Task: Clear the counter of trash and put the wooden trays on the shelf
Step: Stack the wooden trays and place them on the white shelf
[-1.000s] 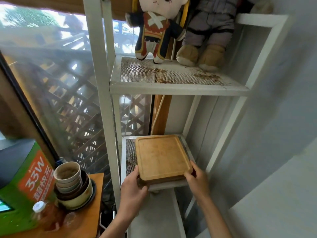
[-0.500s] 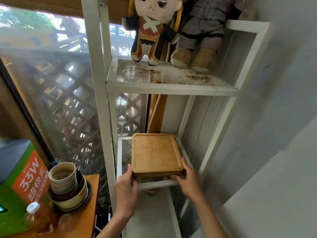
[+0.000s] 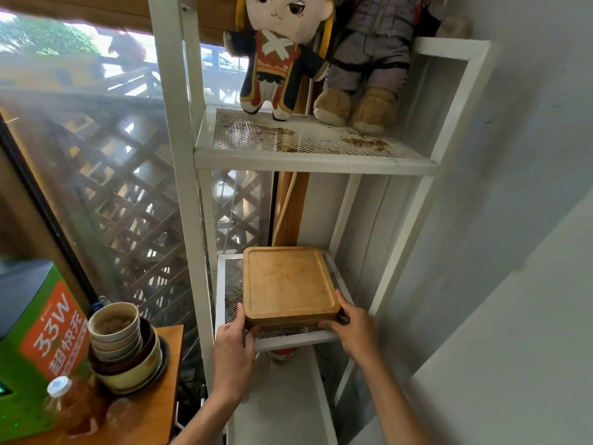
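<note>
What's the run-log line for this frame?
step: shelving wooden trays | left hand: gripping front-left corner | right hand: gripping front-right corner | trays: on lower mesh shelf, not released

This looks like a lived-in corner of a home or small eatery. A white metal rack (image 3: 308, 162) at centre holds plush dolls (image 3: 279, 56) on top, while stacked used bowls (image 3: 123, 345) and a drink bottle (image 3: 69, 403) crowd a wooden counter (image 3: 150, 422) at lower left, beside a window (image 3: 96, 155) onto wooden lattice.
</note>
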